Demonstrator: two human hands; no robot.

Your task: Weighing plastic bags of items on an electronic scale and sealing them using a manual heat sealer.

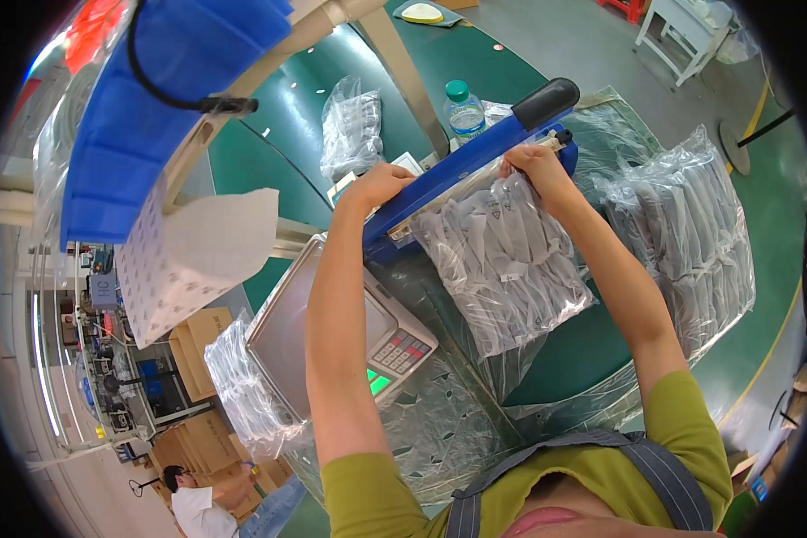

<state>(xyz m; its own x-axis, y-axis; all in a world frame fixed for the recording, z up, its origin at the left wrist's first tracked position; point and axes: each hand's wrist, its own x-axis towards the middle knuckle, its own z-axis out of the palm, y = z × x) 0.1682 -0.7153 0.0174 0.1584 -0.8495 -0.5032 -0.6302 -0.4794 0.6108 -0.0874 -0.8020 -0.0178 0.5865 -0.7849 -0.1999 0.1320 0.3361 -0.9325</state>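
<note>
Filled bag (pixel 502 264), top edge in right hand (pixel 536 167)

The left hand (pixel 384 186) is at the long blue black-handled sealer (pixel 462 170); the right hand (pixel 538 168) pinches a clear plastic bag of grey packets (pixel 502 260).

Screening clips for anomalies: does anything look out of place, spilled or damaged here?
Nothing looks spilled or damaged. Only minor untidiness: small white bits lie scattered on the green table beyond the blue sealer, looking like stray scraps.
</note>
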